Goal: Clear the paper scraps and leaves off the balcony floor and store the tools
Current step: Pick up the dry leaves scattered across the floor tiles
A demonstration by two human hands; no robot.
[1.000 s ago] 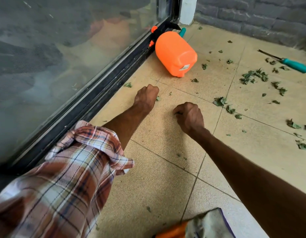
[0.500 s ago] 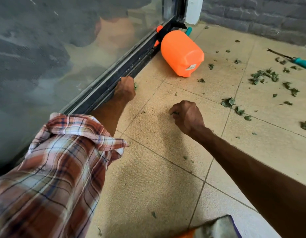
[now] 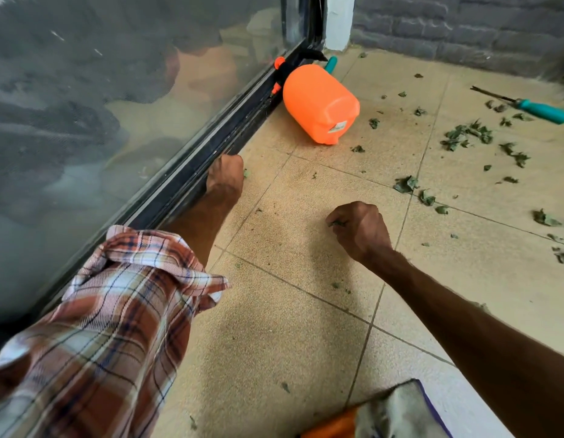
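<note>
By the track [image 3: 211, 143], left hand [image 3: 225, 180] curled; right hand [image 3: 359, 232] fisted around leaves [image 3: 336, 222].

Two hands [image 3: 225, 180] [image 3: 359, 230], one orange sprayer [image 3: 320, 104], one teal-handled tool [image 3: 543, 110], dozens of scattered leaves [image 3: 467, 135]

I can read nothing anywhere in front of me. The only printed thing is a small pale sticker [image 3: 337, 127] on the bottom end of the orange sprayer tank [image 3: 320, 102], which lies on its side on the floor [image 3: 290, 311] at about twelve o'clock from me. Its marks are too small and blurred to make out as letters or numbers.
</note>
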